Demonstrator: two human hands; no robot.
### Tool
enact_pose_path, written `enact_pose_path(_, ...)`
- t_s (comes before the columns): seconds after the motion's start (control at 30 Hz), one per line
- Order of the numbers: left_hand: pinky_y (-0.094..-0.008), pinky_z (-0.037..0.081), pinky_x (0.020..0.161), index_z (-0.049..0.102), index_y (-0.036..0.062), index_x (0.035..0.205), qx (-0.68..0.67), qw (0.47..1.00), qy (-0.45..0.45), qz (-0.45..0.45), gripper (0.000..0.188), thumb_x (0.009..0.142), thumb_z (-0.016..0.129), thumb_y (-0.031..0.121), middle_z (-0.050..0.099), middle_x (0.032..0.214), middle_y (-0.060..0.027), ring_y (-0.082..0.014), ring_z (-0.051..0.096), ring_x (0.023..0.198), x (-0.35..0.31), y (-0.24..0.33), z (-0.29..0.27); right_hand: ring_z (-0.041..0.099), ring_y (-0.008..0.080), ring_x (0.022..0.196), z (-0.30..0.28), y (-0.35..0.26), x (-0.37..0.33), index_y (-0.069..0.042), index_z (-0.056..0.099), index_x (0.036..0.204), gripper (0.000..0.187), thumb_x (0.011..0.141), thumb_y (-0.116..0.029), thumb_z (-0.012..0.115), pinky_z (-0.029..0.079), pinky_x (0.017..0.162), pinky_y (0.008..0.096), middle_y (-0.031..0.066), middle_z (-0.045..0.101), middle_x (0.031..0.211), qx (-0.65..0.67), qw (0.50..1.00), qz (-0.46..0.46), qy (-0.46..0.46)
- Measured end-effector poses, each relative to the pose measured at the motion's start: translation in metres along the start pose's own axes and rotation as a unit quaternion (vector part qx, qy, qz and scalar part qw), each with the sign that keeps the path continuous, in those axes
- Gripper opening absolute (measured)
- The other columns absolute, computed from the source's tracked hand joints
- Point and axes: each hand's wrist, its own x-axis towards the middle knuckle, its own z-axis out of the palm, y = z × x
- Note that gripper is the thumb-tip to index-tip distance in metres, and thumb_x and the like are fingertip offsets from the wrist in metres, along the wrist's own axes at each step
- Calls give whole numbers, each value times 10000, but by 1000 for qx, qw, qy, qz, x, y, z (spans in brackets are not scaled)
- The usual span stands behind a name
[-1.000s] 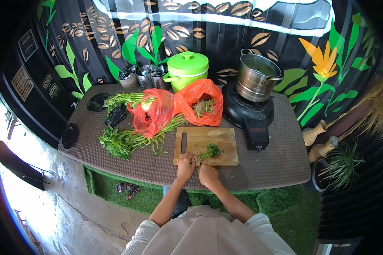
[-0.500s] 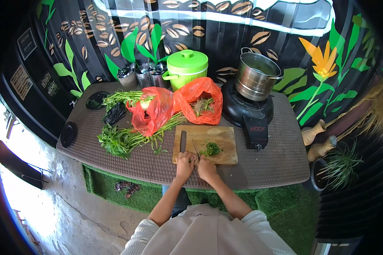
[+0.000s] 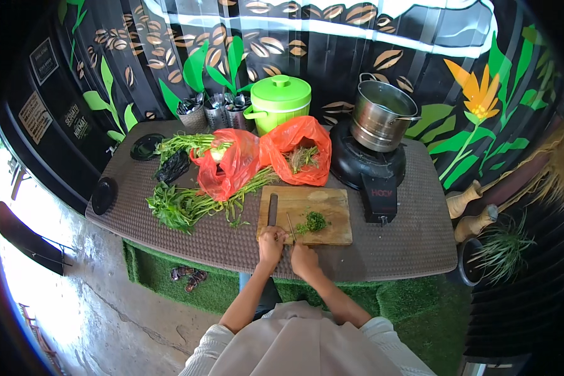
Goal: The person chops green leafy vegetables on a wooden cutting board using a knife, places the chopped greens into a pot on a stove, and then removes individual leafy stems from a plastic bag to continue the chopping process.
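Observation:
A wooden cutting board (image 3: 338, 203) with a slot along its left side lies near the front edge of the table. On it sits a small heap of finely chopped greens (image 3: 315, 220), with some bits trailing left toward the blade. My right hand (image 3: 304, 259) is closed around the handle of a knife (image 3: 290, 224), whose thin blade points away from me over the board. My left hand (image 3: 272, 245) is closed at the board's near left edge, just left of the knife. What its fingers pinch is too small to make out.
Leafy green stems (image 3: 185, 210) lie left of the board. Behind it are orange-red plastic bags (image 3: 229, 172) with vegetables, a lime-green lidded container (image 3: 281, 100) and metal cutlery holders (image 3: 216, 116). A steel pot (image 3: 382, 119) stands on a black stove (image 3: 379, 194) at right.
My right hand and the knife have drawn back toward me, and a small gap has opened between my hands. Chopped bits now show beside the blade. The whole view has shifted slightly.

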Motion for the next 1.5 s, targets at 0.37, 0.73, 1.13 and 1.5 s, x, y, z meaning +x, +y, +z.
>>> enact_pose_path(0.37,-398,437,719,629,-9,791,-16,999,-39,29,75,719,609,3,604,809,-137,-319,540,817,-3,-5,-9,606,376,817,0,-4,6,62,428,1101,322,890,-180,417,504,662,459,247,607,862,0,1000,-5,-23)
enact_pose_path(0.73,-389,450,732,631,-8,810,-16,999,-51,13,85,739,586,3,605,828,-147,-322,544,836,-2,4,-10,617,385,788,2,-1,21,61,405,1105,340,885,-193,457,514,658,467,247,613,848,6,999,-30,23)
enact_pose_path(1.13,-396,449,708,624,-18,827,-23,999,-46,10,87,749,592,6,596,822,-161,-328,543,821,-4,9,-13,616,378,680,5,7,20,78,339,1204,444,894,-222,441,508,588,460,231,615,758,4,999,-49,12)
enact_pose_path(1.5,-404,448,718,627,-15,819,-18,998,-52,40,90,735,594,-9,584,815,-169,-341,538,821,-4,3,-14,624,387,748,9,6,15,59,385,1143,386,874,-208,458,511,640,474,225,626,807,-2,998,-50,44)
